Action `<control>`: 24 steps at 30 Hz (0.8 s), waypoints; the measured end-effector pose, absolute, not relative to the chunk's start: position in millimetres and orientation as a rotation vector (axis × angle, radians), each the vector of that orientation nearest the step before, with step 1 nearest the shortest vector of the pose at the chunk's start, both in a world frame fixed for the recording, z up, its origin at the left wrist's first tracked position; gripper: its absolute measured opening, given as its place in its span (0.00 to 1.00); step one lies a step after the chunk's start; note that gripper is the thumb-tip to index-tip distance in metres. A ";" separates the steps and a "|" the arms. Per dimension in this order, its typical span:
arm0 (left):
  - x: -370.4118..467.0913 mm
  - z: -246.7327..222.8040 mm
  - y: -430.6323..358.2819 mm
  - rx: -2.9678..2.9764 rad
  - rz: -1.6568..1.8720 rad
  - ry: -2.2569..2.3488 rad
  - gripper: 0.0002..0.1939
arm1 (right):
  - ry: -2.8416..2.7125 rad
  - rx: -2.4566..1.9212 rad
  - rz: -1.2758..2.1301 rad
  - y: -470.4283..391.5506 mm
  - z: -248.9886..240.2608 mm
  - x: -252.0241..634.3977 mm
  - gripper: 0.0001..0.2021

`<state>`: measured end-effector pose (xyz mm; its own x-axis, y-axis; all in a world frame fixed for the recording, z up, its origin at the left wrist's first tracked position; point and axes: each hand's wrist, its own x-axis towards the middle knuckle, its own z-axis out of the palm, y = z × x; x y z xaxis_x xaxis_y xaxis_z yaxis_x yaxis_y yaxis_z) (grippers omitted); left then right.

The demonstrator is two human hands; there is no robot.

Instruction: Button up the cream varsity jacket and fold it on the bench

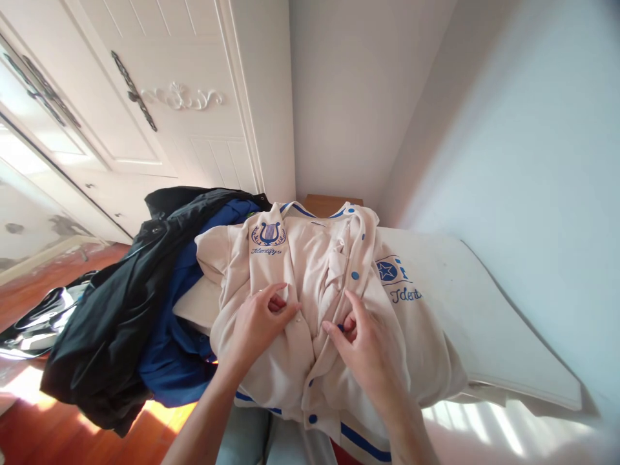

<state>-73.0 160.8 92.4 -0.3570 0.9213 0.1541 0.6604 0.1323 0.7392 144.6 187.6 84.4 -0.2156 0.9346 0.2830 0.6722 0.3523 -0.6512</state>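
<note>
A cream jacket (300, 258) with blue snaps, blue-striped trim and blue embroidery lies front up, its front partly open. My left hand (264, 320) has thumb and fingers curled in a pinch on the left front edge, beside a small pale snap. On the other front edge, my right hand (356, 329) pinches the fabric at a blue snap (341, 328), which shows between thumb and fingers. The two edges are apart between my hands. Below them, another blue snap (312, 419) sits near the striped hem.
A white board (484, 323) extends under the jacket to the right, beside a pale wall. Black (101, 323) and blue (174, 336) garments hang at the left. Behind stands a white wardrobe (194, 51); a brown box (334, 205) shows behind the collar.
</note>
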 end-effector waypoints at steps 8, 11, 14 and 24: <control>-88.3 88.0 153.7 1.332 1.218 1.847 0.25 | -1.865 -1.425 0.670 190.9 69.0 149.4 0.36; -87.6 92.2 151.6 1.241 1.296 1.752 0.25 | -1.731 -1.382 0.911 191.9 71.0 153.6 0.34; -87.5 91.2 149.7 1.176 1.357 1.636 0.26 | -1.561 -1.316 1.208 190.0 82.5 158.4 0.40; -97.4 82.4 140.0 1.929 1.103 1.551 0.18 | -1.281 -1.160 1.373 168.8 100.8 140.3 0.45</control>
<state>-97.4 140.0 82.4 0.0590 0.9477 0.3136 0.6072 -0.2834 0.7423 140.3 168.8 100.8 -0.1539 0.9866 -0.0545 -0.0134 -0.0572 -0.9983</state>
